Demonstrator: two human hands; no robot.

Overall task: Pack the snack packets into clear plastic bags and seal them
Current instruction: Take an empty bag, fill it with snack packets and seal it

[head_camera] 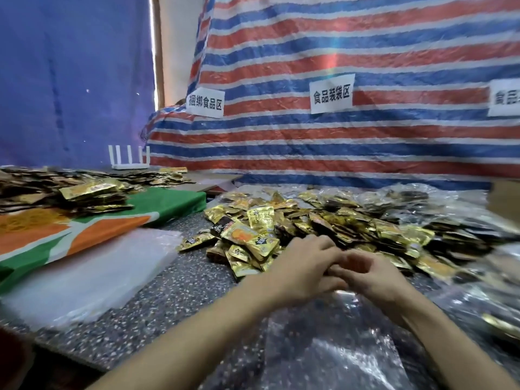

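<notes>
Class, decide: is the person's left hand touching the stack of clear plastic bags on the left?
Apart. The head view shows bare speckled tabletop between the left hand and the stack of clear plastic bags.

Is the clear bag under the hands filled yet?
Empty, it seems: the clear bag lies flat, the speckled table shows through it, nothing inside.

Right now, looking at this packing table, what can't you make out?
Head view only.
1. Whatever sits between the left hand and right hand: motion blur and overlapping fingers hide it.
2. The rightmost paper sign: cut off by the right edge.
3. Print on the snack packets: too small, blurred.
4. The mouth of the clear plastic bag: covered by the hands.
</notes>
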